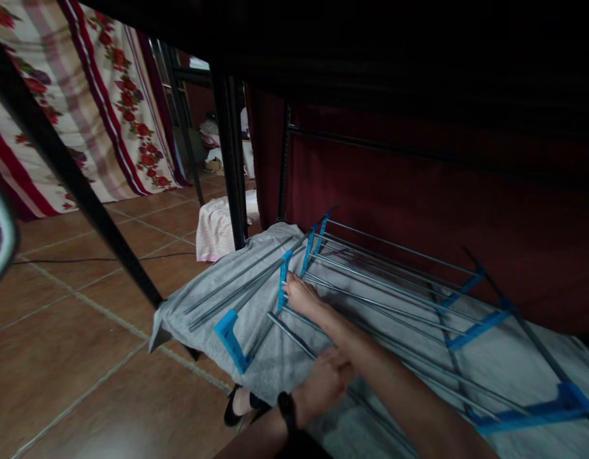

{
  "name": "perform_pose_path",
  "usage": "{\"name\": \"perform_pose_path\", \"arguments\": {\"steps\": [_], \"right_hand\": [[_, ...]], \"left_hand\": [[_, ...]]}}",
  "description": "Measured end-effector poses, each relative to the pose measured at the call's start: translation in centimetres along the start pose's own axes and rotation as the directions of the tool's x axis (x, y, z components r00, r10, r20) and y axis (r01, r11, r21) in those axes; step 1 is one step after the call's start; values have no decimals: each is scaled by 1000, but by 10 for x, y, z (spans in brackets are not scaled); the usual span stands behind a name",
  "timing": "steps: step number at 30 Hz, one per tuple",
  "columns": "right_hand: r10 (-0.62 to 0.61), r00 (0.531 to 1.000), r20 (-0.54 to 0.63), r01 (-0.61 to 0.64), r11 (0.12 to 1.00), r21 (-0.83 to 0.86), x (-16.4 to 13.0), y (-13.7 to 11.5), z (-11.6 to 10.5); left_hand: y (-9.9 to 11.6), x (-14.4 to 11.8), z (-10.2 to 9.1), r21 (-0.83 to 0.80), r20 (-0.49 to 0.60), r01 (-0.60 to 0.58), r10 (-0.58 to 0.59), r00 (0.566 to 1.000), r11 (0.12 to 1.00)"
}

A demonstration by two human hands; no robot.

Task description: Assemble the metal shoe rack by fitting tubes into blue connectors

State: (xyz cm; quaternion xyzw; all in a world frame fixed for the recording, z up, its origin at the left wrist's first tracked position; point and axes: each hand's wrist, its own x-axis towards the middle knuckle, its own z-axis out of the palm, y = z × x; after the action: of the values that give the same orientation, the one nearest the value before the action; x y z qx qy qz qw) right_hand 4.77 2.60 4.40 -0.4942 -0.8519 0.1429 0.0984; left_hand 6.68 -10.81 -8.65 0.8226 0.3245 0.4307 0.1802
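Note:
A partly assembled drying rack with thin grey metal rods [385, 261] and blue plastic connectors lies across a grey cloth [270, 376]. My right hand [301, 294] reaches in from the lower right, its fingers pinched on a rod end at a blue connector bar [283, 277]. Closer to me, my left hand [326, 376], with a black band at the wrist, is closed around a loose-ended metal rod [292, 335]. An angled blue connector [231, 338] sits at the rack's near left. Larger blue end pieces [533, 411] hold rods at the right.
Black metal posts [230, 159] and a dark surface overhead frame the space. A dark red cloth [419, 185] hangs behind the rack. Brown floor tiles [84, 382], a floral curtain [117, 95] and a striped cloth [220, 229] are at the left. A foot in a black shoe [233, 407] shows below.

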Motion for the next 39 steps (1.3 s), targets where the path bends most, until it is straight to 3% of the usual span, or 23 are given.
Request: {"name": "perform_pose_path", "arguments": {"steps": [1, 2, 4, 5, 6, 7, 11, 13, 17, 24, 33, 39], "right_hand": [[3, 1000, 0, -3, 1000, 0, 0, 0, 0], [7, 1000, 3, -7, 1000, -2, -1, 0, 0], [9, 1000, 12, -9, 1000, -7, -1, -1, -1], [5, 1000, 15, -5, 1000, -8, -1, -1, -2], [0, 1000, 19, 0, 1000, -5, -2, -1, -3], [-3, 1000, 23, 3, 1000, 1, -2, 0, -4], [1, 999, 43, -1, 1000, 10, -3, -1, -6], [14, 999, 34, -14, 1000, -12, -4, -3, -6], [58, 998, 18, -57, 997, -51, -6, -7, -6], [-7, 999, 46, 10, 997, -79, -4, 2, -7], [13, 993, 116, -6, 998, -60, 0, 8, -4], [13, 996, 84, -8, 998, -63, 3, 13, 1]], "left_hand": [[-17, -4, -17, -38, -152, 94, -99, 983, 995], [-33, -5, -33, -79, -332, 220, -233, 914, 972], [-63, 4, -63, -138, -615, 392, -389, 686, 910], [-76, 13, -76, -170, -695, 432, -418, 585, 886], [-87, 23, -86, -208, -735, 446, -440, 516, 871], [-96, 34, -95, -241, -733, 436, -457, 504, 867], [-121, 64, -110, -398, -588, 351, -529, 612, 848], [-128, 68, -109, -437, -551, 334, -542, 634, 835], [-134, 65, -105, -465, -547, 317, -550, 631, 827], [-130, 67, -107, -493, -548, 274, -539, 640, 826], [-134, 65, -107, -449, -540, 335, -551, 636, 828], [-129, 66, -109, -430, -538, 348, -546, 642, 833]]}}
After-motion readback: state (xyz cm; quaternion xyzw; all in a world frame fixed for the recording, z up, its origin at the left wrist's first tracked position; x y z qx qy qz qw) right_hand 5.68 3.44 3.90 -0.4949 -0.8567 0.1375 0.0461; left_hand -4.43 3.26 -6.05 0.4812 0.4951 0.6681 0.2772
